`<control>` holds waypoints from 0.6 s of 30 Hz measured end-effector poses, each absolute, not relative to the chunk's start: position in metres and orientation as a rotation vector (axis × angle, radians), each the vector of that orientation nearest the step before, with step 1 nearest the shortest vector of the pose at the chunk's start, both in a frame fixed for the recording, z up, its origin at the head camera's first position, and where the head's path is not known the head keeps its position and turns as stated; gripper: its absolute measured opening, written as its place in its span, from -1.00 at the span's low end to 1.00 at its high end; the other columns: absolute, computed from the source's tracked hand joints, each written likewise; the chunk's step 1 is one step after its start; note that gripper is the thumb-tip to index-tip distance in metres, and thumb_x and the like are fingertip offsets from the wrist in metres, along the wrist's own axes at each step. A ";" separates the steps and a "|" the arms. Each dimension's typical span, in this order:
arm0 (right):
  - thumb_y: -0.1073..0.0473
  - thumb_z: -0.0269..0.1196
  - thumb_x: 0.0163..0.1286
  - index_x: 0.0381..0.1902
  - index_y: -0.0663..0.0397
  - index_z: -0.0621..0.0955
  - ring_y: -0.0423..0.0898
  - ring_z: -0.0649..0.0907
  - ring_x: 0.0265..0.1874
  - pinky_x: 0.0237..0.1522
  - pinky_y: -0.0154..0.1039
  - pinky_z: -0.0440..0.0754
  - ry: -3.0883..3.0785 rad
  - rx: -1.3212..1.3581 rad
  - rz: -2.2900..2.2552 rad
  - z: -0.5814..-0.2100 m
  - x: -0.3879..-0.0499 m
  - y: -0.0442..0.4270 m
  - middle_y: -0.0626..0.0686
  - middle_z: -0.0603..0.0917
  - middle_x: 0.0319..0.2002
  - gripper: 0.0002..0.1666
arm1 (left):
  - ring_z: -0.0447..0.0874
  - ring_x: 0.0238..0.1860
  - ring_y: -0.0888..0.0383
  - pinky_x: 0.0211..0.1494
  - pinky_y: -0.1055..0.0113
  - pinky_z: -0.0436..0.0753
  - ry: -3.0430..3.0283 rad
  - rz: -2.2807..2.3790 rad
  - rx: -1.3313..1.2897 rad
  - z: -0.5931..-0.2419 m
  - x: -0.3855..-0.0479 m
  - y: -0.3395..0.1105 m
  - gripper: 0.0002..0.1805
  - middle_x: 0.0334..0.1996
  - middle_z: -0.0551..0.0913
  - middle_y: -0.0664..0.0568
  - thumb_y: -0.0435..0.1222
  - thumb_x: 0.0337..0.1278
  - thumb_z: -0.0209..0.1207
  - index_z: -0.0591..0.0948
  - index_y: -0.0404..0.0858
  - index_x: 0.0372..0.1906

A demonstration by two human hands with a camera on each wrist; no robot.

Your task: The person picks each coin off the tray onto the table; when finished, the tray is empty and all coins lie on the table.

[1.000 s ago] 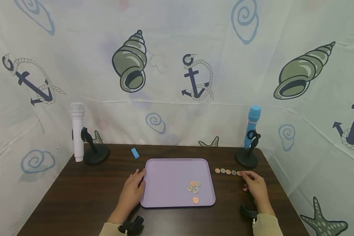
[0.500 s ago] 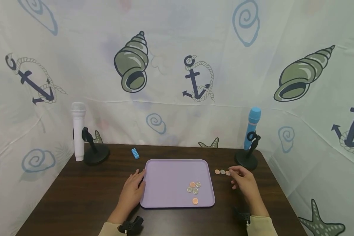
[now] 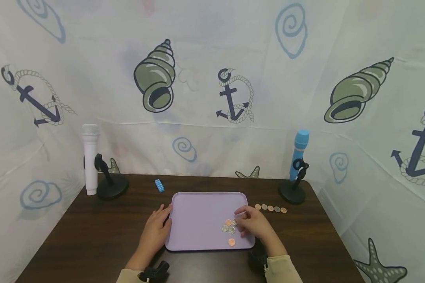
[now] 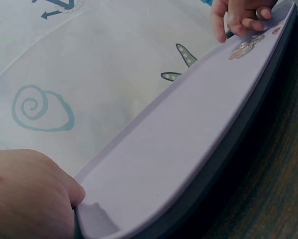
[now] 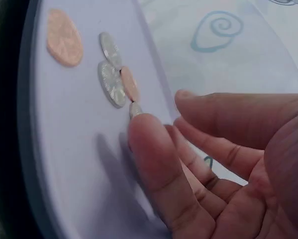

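- silver coin (image 5: 134,109), partly hidden behind the right hand (image 5: 238,199), right wrist view
- left hand (image 4: 27,194), cropped at the left wrist view's edge
- coin row (image 3: 270,208), markings too small to read, head view

There lay the pale lilac tray (image 3: 198,220), flat and round-cornered, a tight huddle toward its right side: one copper coin (image 3: 228,222) and three silver coins (image 3: 231,230), one silver partly hidden! A lone copper coin (image 3: 231,242) sat flat, nearer the front rim. Beside the right edge, five more coins (image 3: 270,208), copper and silver alternating, lay lined up on the counter (image 3: 315,243)!
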State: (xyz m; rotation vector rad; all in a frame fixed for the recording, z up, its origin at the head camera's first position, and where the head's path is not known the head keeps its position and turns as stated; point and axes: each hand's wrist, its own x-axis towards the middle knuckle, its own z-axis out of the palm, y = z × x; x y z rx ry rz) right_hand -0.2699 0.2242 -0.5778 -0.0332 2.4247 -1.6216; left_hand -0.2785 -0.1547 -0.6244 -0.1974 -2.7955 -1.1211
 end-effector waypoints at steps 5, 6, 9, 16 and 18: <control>0.33 0.44 0.39 0.11 0.22 0.70 -0.12 0.66 -0.65 -0.54 -0.26 0.69 2.488 -0.057 -1.531 -0.585 -0.273 0.221 0.05 0.63 -0.47 -0.65 | 0.17 0.76 -0.18 0.82 -0.26 0.01 -2.799 -1.114 -0.210 -0.625 -0.278 -0.155 -0.43 0.63 0.45 -0.10 -0.26 0.65 0.09 0.45 -0.22 0.63; 0.33 0.44 0.38 0.10 0.21 0.70 -0.13 0.64 -0.68 -0.56 -0.27 0.66 2.499 -0.072 -1.511 -0.585 -0.274 0.222 0.04 0.62 -0.48 -0.66 | 0.17 0.76 -0.18 0.82 -0.26 0.01 -2.799 -1.115 -0.209 -0.624 -0.278 -0.155 -0.43 0.63 0.45 -0.10 -0.26 0.65 0.09 0.45 -0.22 0.63; 0.33 0.44 0.37 0.09 0.17 0.72 -0.13 0.61 -0.72 -0.61 -0.27 0.61 2.514 -0.103 -1.468 -0.586 -0.273 0.222 0.03 0.61 -0.49 -0.67 | 0.17 0.75 -0.19 0.82 -0.26 0.01 -2.799 -1.120 -0.203 -0.623 -0.276 -0.155 -0.43 0.63 0.45 -0.11 -0.27 0.64 0.09 0.45 -0.22 0.63; 0.30 0.46 0.38 -0.01 0.09 0.74 -0.13 0.57 -0.74 -0.67 -0.30 0.61 2.572 -0.093 -1.406 -0.584 -0.269 0.219 0.04 0.60 -0.47 -0.75 | 0.19 0.75 -0.19 0.82 -0.25 0.03 -2.799 -1.107 -0.188 -0.625 -0.276 -0.155 -0.43 0.63 0.46 -0.10 -0.25 0.64 0.10 0.46 -0.21 0.62; 0.29 0.47 0.37 -0.03 0.09 0.73 -0.13 0.55 -0.74 -0.68 -0.29 0.61 2.584 -0.087 -1.398 -0.585 -0.269 0.217 0.03 0.59 -0.45 -0.77 | 0.21 0.74 -0.21 0.81 -0.27 0.04 -2.795 -1.099 -0.198 -0.625 -0.276 -0.156 -0.43 0.62 0.47 -0.12 -0.27 0.63 0.10 0.47 -0.23 0.62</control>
